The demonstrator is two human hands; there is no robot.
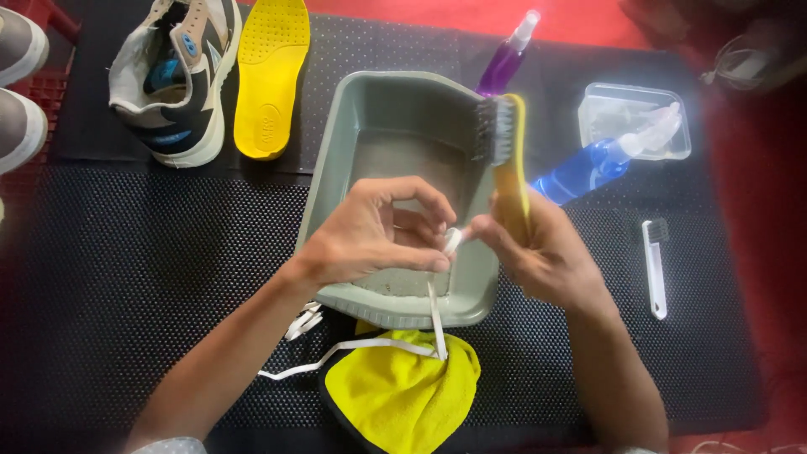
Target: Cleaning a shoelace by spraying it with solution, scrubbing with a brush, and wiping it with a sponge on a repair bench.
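My left hand point(378, 231) pinches a white shoelace point(437, 315) over a grey plastic basin point(395, 101). The lace hangs down from my fingers across the basin's near rim and trails onto a yellow cloth point(403, 391). My right hand point(542, 252) grips a yellow brush point(508, 147) with dark bristles, upright over the basin's right rim, and its fingertips also touch the lace where my left hand holds it. The basin holds a little water.
A sneaker point(176, 76) and a yellow insole point(271, 76) lie at the back left. A purple spray bottle point(504, 55), a blue spray bottle point(597, 160), a clear plastic tub point(635, 118) and a small white brush point(654, 265) sit on the black dotted mat point(126, 252).
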